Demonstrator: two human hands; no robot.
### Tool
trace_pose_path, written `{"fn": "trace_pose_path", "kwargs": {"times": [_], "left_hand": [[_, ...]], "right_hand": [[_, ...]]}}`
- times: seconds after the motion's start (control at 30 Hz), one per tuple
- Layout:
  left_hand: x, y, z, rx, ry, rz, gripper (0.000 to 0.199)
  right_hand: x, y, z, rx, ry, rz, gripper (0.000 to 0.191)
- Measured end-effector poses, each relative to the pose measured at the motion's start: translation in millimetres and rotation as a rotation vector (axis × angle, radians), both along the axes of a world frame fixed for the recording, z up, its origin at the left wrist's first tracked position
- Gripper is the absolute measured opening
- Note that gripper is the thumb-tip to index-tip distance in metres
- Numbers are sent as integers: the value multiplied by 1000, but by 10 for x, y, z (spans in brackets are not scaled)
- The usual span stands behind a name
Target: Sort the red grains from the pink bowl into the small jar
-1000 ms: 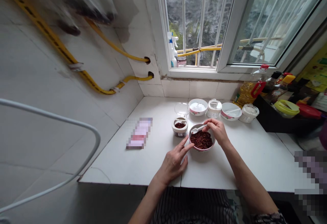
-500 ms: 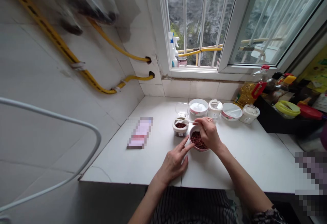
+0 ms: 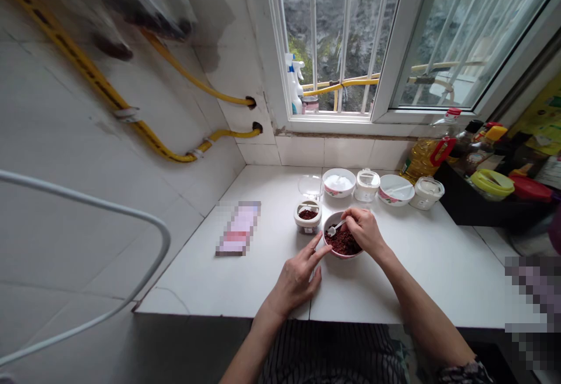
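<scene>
My right hand (image 3: 363, 229) pinches a small white spoon (image 3: 333, 230), its scoop end down at the dark red dried flakes (image 3: 342, 245) in a bowl (image 3: 326, 242). The flakes look like dried spice; I cannot tell the exact kind. With fingers stretched out, my left hand (image 3: 302, 273) rests its fingertips at the bowl's left rim. Just left of the bowl stands a small seasoning jar (image 3: 308, 226), its clear lid (image 3: 310, 186) flipped up, with the same red flakes inside.
Behind are a bowl of white grains (image 3: 339, 188), a lidded jar (image 3: 367, 185), a bowl with a white spoon (image 3: 394, 194) and another jar (image 3: 427, 193). An oil bottle (image 3: 425, 150) and condiments stand right. A blurred pink item (image 3: 239, 229) lies left.
My right hand has brought the spoon from over the seasoning jar into the bowl of red flakes. My left hand stays at the bowl's edge.
</scene>
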State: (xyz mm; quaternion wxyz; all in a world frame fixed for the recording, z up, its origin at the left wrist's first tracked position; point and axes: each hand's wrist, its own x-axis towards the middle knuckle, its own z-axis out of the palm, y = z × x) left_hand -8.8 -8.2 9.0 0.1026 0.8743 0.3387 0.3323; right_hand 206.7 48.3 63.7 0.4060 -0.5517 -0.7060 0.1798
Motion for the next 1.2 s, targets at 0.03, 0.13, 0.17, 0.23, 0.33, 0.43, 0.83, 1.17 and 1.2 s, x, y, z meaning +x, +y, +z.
{"fn": "trace_pose_path", "kwargs": {"times": [0.03,0.13,0.17,0.23,0.33,0.43,0.83,1.17,1.2], "left_hand": [[1,-2,4,2,0,0,69],[4,-5,16,10,-8,5,68],[4,-5,18,11,-9,7,68],[4,-4,19,16,-6,6,68],[-1,-3,14,11,3,6,69],[-3,-3,8,5,-3,10,69],[6,-8,29,4,-3,8,69],[1,-3,26,13,12,10,72],[2,-4,25,8,12,8,72]], "right_hand": [[5,-2,9,-27,37,16,21],[17,-8,34,-71,124,36,20],[19,-11,41,-75,148,29,20],[22,-15,55,-81,198,5,19],[34,-17,73,-126,302,-26,16],[56,-14,89,-198,418,-30,16],[97,36,84,-253,551,-26,16],[-242,-42,177,175,251,47,18],[-284,-48,174,250,141,78,18]]}}
